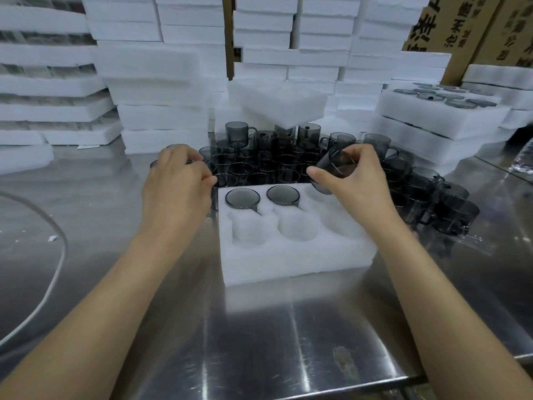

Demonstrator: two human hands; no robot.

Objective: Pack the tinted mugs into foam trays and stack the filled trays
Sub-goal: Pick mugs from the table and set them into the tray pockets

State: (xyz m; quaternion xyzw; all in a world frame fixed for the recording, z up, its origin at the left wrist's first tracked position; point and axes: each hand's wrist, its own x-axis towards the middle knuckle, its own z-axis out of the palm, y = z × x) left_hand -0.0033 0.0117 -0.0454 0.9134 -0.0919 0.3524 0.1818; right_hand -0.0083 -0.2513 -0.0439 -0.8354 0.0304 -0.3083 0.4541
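A white foam tray (297, 255) lies on the steel table in front of me. Two smoky grey mugs (242, 198) sit in its far left and far middle pockets; the other pockets hold nothing. My right hand (354, 180) grips a tilted tinted mug (334, 171) just above the tray's far right pocket. My left hand (178, 183) hovers at the tray's far left corner, fingers curled over the edge of a crowd of loose tinted mugs (274, 157); whether it holds one is hidden.
Filled foam trays (438, 114) are stacked at the right. Tall piles of foam trays (161, 90) and cardboard boxes (461, 27) fill the back. One foam tray (277, 102) rests tilted atop the mugs. A white cable (54, 272) curves at left.
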